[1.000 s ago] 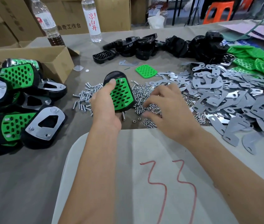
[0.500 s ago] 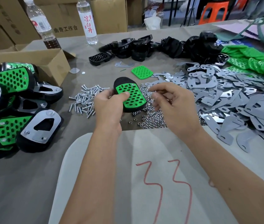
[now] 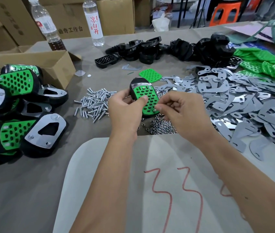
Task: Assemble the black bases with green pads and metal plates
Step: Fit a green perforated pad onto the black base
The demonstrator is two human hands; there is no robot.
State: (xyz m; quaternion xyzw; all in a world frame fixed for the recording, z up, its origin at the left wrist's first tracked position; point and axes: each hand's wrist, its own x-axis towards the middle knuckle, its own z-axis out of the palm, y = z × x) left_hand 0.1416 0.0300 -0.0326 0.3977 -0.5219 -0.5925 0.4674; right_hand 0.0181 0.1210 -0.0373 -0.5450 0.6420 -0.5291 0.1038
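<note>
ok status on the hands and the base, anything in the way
Left hand grips black base with green pad fitted. Right hand fingers pinch something small at the pad's near end. No metal plate on yet. Nothing blocking.

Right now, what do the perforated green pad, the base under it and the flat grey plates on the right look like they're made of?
Green pad: probably soft rubber or plastic, matte, with punched holes. Black base: seemingly moulded plastic, with glossy highlights on its rounded end. Grey plates: likely thin stamped sheet metal, with a dull silvery sheen and crisp edges.
</note>
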